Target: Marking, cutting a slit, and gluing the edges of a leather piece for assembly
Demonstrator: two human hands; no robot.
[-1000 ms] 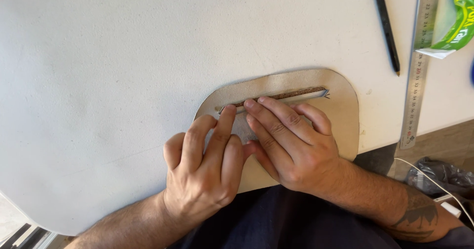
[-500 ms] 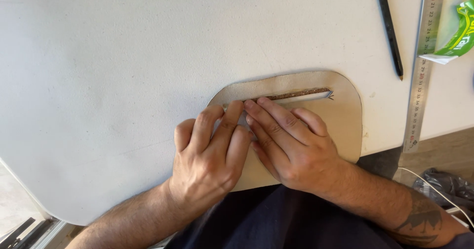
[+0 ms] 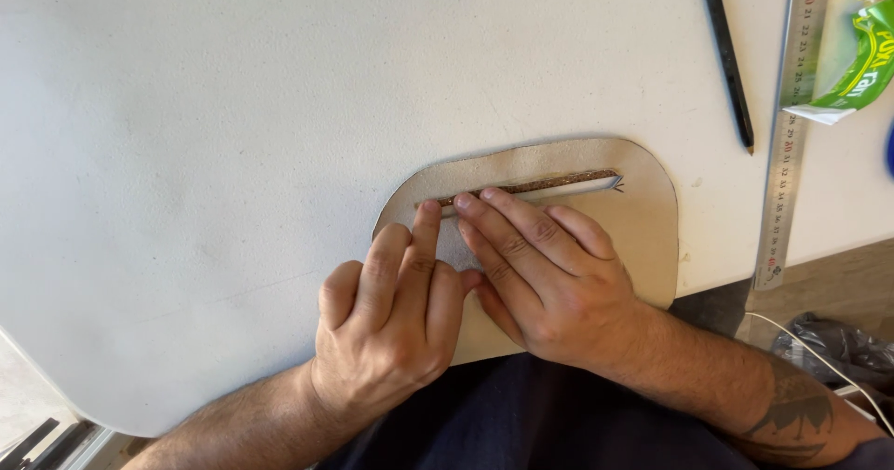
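Observation:
A tan leather piece [image 3: 643,232] with rounded corners lies flat at the near edge of the white table [image 3: 233,135]. A long slit [image 3: 559,184] with a dark brown, rough edge runs across its upper part. My left hand [image 3: 391,316] rests on the leather's left part, its fingertips pressing just below the left end of the slit. My right hand [image 3: 540,274] lies beside it, touching it, with fingers stretched flat and the tips on the slit's lower flap. Neither hand grips anything.
A black pencil [image 3: 726,55] lies at the upper right. To the right of the pencil is a long metal ruler [image 3: 792,125], then a green glue tube [image 3: 857,55] with a yellow cap. A grey bag [image 3: 838,349] and a white cord [image 3: 801,340] lie on the floor at the right.
Both hands have crept up and a little right along the leather, the fingertips now pressing at the slit. The leather itself has stayed in place.

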